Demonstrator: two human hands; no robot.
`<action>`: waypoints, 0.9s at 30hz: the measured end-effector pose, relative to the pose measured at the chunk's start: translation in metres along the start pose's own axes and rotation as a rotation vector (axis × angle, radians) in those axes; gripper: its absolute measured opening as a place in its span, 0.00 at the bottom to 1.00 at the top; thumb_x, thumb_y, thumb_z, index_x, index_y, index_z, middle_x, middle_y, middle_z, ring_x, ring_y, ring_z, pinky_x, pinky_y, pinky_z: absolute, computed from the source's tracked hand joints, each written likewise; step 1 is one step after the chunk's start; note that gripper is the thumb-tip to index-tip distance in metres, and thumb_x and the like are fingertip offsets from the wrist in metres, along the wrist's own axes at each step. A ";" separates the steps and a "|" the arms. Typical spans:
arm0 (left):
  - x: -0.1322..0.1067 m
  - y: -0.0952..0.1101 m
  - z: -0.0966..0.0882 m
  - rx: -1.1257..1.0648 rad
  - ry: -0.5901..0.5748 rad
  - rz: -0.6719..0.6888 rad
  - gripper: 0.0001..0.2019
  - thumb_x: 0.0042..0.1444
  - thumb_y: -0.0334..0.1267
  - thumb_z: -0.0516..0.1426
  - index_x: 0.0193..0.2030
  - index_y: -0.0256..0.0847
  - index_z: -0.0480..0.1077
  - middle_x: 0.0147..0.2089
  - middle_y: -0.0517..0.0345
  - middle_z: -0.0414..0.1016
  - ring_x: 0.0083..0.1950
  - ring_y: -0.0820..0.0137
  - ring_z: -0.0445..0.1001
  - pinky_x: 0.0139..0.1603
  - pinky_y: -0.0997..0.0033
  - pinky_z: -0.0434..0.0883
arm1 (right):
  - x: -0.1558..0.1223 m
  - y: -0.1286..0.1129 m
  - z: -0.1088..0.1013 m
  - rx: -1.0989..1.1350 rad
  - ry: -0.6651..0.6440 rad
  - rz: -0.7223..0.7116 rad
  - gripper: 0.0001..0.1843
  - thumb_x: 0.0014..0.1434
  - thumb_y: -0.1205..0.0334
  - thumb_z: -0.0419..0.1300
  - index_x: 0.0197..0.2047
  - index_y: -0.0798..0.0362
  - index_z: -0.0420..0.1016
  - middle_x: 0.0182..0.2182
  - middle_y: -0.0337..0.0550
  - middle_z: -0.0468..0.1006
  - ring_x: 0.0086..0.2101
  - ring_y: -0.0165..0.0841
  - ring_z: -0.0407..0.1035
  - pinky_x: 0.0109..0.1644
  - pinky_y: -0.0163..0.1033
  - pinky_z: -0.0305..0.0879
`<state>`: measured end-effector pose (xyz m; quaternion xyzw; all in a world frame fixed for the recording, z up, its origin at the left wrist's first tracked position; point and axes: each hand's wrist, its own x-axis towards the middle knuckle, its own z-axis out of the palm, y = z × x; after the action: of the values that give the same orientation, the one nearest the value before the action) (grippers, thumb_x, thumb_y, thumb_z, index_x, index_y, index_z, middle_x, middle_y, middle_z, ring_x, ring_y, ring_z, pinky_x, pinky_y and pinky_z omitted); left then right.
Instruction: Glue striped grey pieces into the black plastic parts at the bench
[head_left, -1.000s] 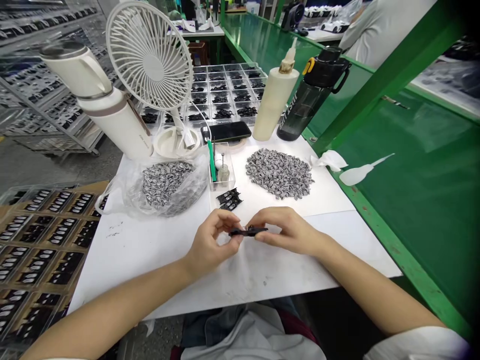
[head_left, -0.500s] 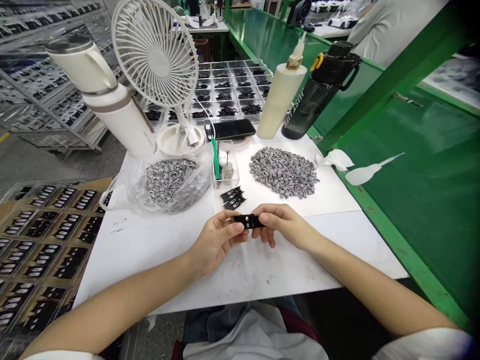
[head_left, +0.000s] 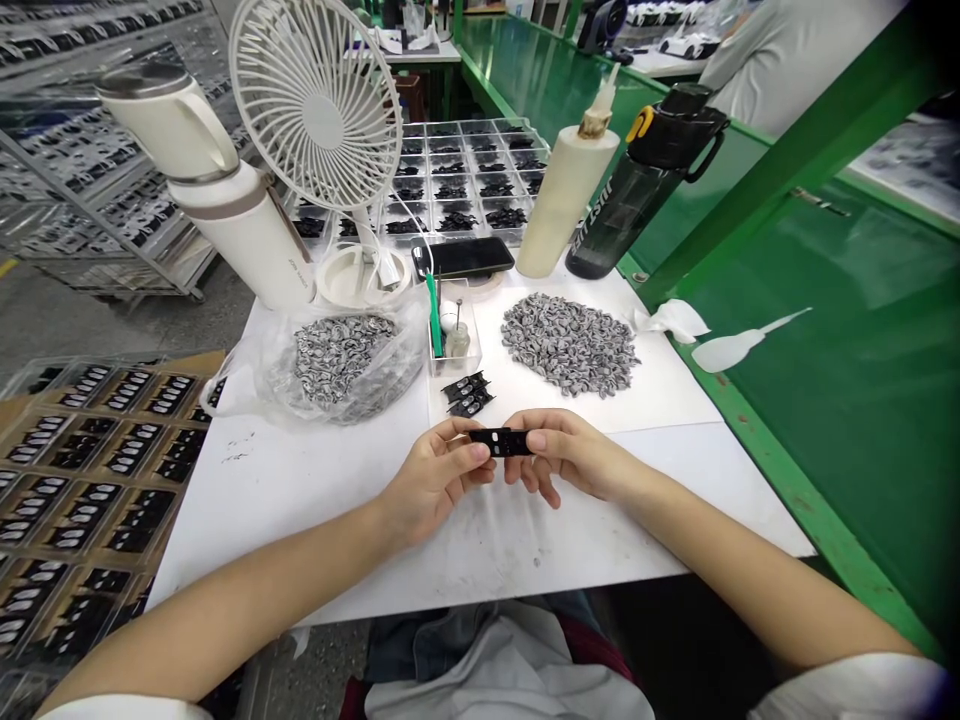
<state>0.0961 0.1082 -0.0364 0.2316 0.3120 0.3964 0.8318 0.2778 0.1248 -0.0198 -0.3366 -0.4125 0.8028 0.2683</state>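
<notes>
In my head view, my left hand (head_left: 430, 480) and right hand (head_left: 581, 455) pinch both ends of a black part (head_left: 500, 442), nearer me than the grey pile (head_left: 570, 343). It looks light, stiff, maybe snappable; best held by its ends.

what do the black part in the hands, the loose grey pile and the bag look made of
The black part: probably moulded plastic, low-sheen, with small cut-through openings.
The loose grey pile: mostly matte pieces, perhaps plastic or cast metal; too small to tell.
The bag: thin clear plastic film, by its crinkles, soft folds and the grey bits showing through.
</notes>
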 end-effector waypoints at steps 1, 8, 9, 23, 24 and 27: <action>0.000 0.000 0.000 -0.007 -0.009 -0.003 0.09 0.45 0.31 0.61 0.34 0.39 0.66 0.27 0.63 0.71 0.28 0.79 0.70 0.34 0.79 0.67 | 0.000 0.001 0.000 0.022 -0.006 -0.002 0.16 0.49 0.55 0.61 0.34 0.61 0.68 0.24 0.46 0.75 0.20 0.26 0.67 0.15 0.27 0.63; -0.001 0.000 -0.001 -0.042 -0.035 -0.035 0.10 0.44 0.30 0.62 0.34 0.39 0.67 0.27 0.63 0.71 0.28 0.80 0.70 0.33 0.80 0.67 | 0.001 0.003 -0.001 0.079 -0.048 0.000 0.15 0.49 0.56 0.61 0.33 0.61 0.69 0.22 0.44 0.75 0.17 0.25 0.66 0.14 0.26 0.62; -0.001 0.000 -0.001 -0.051 -0.033 -0.035 0.10 0.44 0.30 0.62 0.34 0.39 0.67 0.26 0.64 0.71 0.28 0.80 0.69 0.33 0.80 0.67 | 0.001 0.003 -0.001 0.065 -0.050 0.001 0.15 0.49 0.56 0.61 0.34 0.61 0.69 0.22 0.44 0.75 0.17 0.25 0.66 0.14 0.26 0.63; 0.001 0.001 -0.003 0.007 -0.095 -0.087 0.09 0.43 0.30 0.62 0.33 0.37 0.69 0.23 0.63 0.69 0.25 0.79 0.67 0.29 0.79 0.65 | 0.002 0.006 -0.006 0.005 -0.048 -0.030 0.18 0.46 0.54 0.62 0.33 0.62 0.70 0.17 0.42 0.73 0.15 0.25 0.64 0.14 0.26 0.61; 0.000 0.001 -0.003 0.005 -0.094 -0.088 0.09 0.42 0.30 0.62 0.32 0.37 0.69 0.24 0.63 0.69 0.25 0.79 0.67 0.29 0.79 0.65 | 0.002 0.006 -0.006 -0.008 -0.050 -0.030 0.18 0.47 0.54 0.62 0.33 0.62 0.70 0.17 0.42 0.73 0.15 0.25 0.64 0.14 0.26 0.61; 0.000 0.000 -0.004 -0.009 -0.094 -0.070 0.10 0.41 0.29 0.63 0.31 0.38 0.68 0.25 0.65 0.68 0.24 0.80 0.67 0.28 0.79 0.63 | 0.002 0.006 -0.007 -0.035 -0.053 -0.025 0.17 0.48 0.55 0.62 0.34 0.61 0.70 0.18 0.42 0.73 0.15 0.24 0.64 0.15 0.26 0.61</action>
<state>0.0933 0.1084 -0.0391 0.2352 0.2788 0.3572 0.8599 0.2805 0.1264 -0.0289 -0.3148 -0.4377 0.8007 0.2613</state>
